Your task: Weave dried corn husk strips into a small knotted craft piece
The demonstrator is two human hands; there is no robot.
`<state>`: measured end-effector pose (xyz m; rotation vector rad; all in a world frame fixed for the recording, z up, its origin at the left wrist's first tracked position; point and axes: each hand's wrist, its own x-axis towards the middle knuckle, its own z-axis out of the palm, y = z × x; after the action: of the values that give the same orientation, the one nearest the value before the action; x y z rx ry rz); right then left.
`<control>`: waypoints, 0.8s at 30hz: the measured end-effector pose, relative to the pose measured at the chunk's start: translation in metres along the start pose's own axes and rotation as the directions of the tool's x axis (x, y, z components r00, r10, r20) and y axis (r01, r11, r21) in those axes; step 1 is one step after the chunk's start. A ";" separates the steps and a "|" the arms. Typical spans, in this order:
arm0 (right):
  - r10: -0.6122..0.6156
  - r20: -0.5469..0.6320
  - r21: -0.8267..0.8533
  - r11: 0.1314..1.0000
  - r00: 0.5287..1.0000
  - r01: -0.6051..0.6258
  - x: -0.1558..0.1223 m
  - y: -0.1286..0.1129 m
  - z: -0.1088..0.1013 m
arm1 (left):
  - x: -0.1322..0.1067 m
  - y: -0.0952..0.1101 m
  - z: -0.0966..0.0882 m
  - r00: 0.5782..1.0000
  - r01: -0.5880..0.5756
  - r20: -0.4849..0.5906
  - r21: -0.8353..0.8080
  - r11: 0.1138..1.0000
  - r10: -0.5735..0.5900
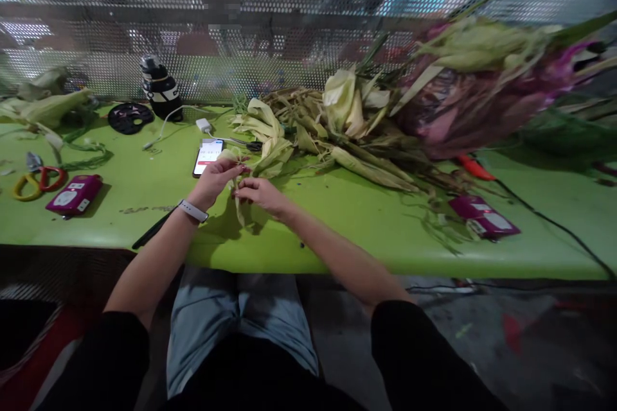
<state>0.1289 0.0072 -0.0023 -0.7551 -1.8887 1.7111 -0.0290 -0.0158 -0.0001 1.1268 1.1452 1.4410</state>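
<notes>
My left hand (218, 178), with a pale band at the wrist, pinches a strip of corn husk (240, 210) above the green table (299, 250). Close beside it, my right hand (260, 195) has its fingers closed on the same pale strip, whose lower end hangs between the hands. Just behind my fingers lies a phone (206, 157) with a lit screen. A bunch of pale husks (267, 135) rests on the table right behind both hands. The exact grip of the fingertips is too small to make out.
A heap of corn husks (347, 115) and a pink mesh bag (448, 109) fill the back right. Scissors (41, 181), a purple box (74, 194) and a black bottle (161, 90) stand left. Another purple box (484, 217) and a black cable (554, 221) are right. Perforated metal backs the table.
</notes>
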 end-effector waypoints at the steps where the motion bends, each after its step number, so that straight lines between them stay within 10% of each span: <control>1: -0.042 -0.044 -0.104 0.994 0.998 0.037 -0.002 -0.003 -0.004 | 0.000 0.000 0.000 1.000 -0.010 -0.011 0.024 1.000 0.010; 5: -0.140 -0.110 -0.483 0.873 0.984 0.070 -0.007 -0.012 -0.026 | 0.002 0.002 -0.001 0.999 -0.019 -0.046 0.104 0.994 0.024; 13: -0.443 0.114 -0.837 0.440 0.889 0.326 -0.003 -0.015 -0.050 | 0.003 0.004 -0.001 0.999 0.048 -0.013 0.211 0.976 -0.046; 24: -0.460 -0.011 -0.535 0.753 0.888 0.384 -0.001 -0.018 -0.060 | 0.001 0.003 -0.006 0.998 -0.015 0.070 0.308 0.951 -0.007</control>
<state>0.1688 0.0487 0.0219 -0.5481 -2.2326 0.8429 -0.0358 -0.0158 0.0019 1.3845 1.3503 1.2410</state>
